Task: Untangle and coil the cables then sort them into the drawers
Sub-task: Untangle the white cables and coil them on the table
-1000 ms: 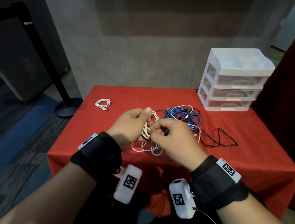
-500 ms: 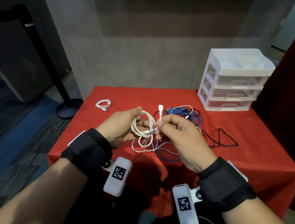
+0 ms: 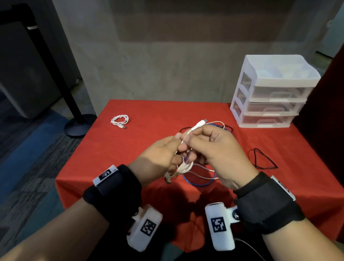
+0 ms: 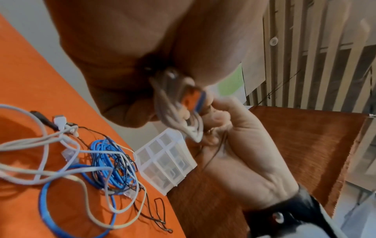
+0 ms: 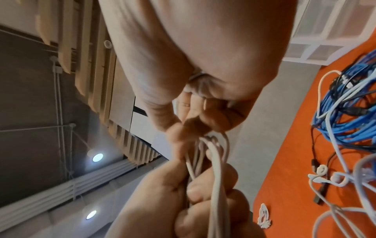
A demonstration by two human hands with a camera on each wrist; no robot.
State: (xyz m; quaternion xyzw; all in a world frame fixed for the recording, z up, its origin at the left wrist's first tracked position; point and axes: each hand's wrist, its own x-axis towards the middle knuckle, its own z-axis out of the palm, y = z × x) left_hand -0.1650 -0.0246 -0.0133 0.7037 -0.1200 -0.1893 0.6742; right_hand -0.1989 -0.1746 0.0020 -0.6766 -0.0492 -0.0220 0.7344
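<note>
Hands (image 3: 186, 150) grip looped white cable (image 3: 184, 167).

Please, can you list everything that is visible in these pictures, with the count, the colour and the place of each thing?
white cable: one, white, partly coiled, held by both hands above the table, plug end sticking up
small coiled cable: one, white, far left part of the table, apart from the rest
blue cable: one, blue, in the tangle at the table's middle
black cable: at least one, thin, black, in and right of the tangle
other white cables: number unclear, white, woven through the tangle
drawer unit: one, white and clear, three drawers, all closed, far right corner of the table
table: one, red cloth
stanchion: one, black, floor at left
left hand: grips the coil
right hand: fingers pinch the cable near its plug
</note>
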